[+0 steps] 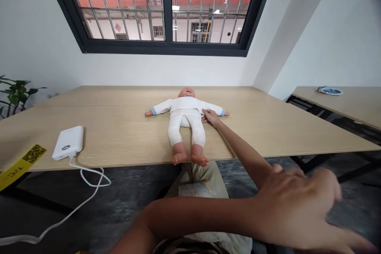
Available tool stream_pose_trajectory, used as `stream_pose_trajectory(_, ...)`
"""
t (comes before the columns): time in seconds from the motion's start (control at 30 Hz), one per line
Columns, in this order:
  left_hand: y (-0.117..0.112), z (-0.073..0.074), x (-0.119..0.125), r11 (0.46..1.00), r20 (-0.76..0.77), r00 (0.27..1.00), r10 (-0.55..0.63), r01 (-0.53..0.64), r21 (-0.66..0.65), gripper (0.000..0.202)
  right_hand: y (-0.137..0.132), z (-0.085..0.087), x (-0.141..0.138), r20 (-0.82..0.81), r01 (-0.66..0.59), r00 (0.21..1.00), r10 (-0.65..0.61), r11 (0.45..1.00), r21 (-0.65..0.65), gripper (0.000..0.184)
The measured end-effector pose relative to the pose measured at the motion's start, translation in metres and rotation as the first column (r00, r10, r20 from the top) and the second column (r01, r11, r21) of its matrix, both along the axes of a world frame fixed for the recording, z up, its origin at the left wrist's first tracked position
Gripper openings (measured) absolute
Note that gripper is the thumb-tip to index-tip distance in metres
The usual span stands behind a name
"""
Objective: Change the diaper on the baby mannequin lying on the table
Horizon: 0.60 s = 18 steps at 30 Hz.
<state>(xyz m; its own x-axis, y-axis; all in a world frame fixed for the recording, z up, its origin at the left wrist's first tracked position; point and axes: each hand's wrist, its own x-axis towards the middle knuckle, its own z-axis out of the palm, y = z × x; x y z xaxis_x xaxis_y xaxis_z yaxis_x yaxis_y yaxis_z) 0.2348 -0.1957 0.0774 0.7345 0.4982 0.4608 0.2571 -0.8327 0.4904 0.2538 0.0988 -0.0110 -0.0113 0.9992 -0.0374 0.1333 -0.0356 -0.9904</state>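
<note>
A baby doll (pixel 187 105) lies on its back on the table, its arms spread and its feet towards me at the front edge. It wears a white top with blue cuffs and white trousers. My right hand (pixel 212 117) grips the doll's side at the waist, thumb on the top's hem and fingers low beside the hip. Close to the camera, my left arm crosses over my right forearm. My left hand (pixel 297 206) is off to the right, blurred, with thumb and fingers apart and nothing visible in it.
The wooden table (pixel 119 139) runs beneath a barred window (pixel 166 47). On its left is a white power bank (pixel 69 142) with a white cable (pixel 89 196) hanging over the edge. A yellow tag (pixel 20 166) and a plant (pixel 18 93) are farther left. A second table (pixel 357 103) holds a blue-white item (pixel 330 91).
</note>
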Motion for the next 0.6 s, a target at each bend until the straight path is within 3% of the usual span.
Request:
stream_pose_trajectory(0.1, 0.0, 0.006, -0.017, 0.983, 0.071, 0.996, 0.046, -0.058, 0.173, 0.042, 0.001, 0.0, 0.0, 0.008, -0.004, 1.0, 0.005, 1.0, -0.016, 0.027)
stream_pose_trajectory(0.2, 0.002, 0.004, -0.047, 0.938, 0.051, 0.992, -0.113, 0.089, 0.336, 0.042, 0.001, -0.001, 0.0, -0.03, 0.03, 0.999, -0.029, 1.0, 0.008, 0.025)
stream_pose_trajectory(0.3, 0.007, -0.017, -0.086, 0.912, -0.015, 0.977, -0.215, 0.206, 0.354, 0.035, -0.005, 0.0, 0.004, -0.083, 0.065, 0.995, -0.061, 0.997, 0.044, 0.02)
stream_pose_trajectory(0.33, 0.008, -0.028, -0.101, 0.938, -0.026, 0.979, -0.204, 0.203, 0.281, 0.032, -0.009, 0.001, 0.007, -0.078, 0.07, 0.995, -0.067, 0.997, 0.039, 0.02)
stream_pose_trajectory(0.4, 0.011, -0.054, -0.131, 0.988, 0.013, 0.988, -0.155, 0.155, -0.012, 0.025, -0.023, 0.005, 0.014, -0.017, 0.092, 0.996, -0.092, 0.996, -0.002, 0.023)
stream_pose_trajectory(0.5, 0.011, -0.1, -0.175, 0.913, -0.011, 0.999, -0.038, 0.03, -0.407, 0.026, -0.066, 0.021, 0.03, 0.11, 0.169, 0.981, -0.163, 0.984, -0.052, 0.028)
stream_pose_trajectory(0.6, 0.009, -0.145, -0.209, 0.837, -0.157, 0.982, 0.108, -0.175, -0.519, 0.026, -0.13, 0.046, 0.048, 0.007, 0.078, 0.997, -0.079, 0.995, 0.058, 0.018)
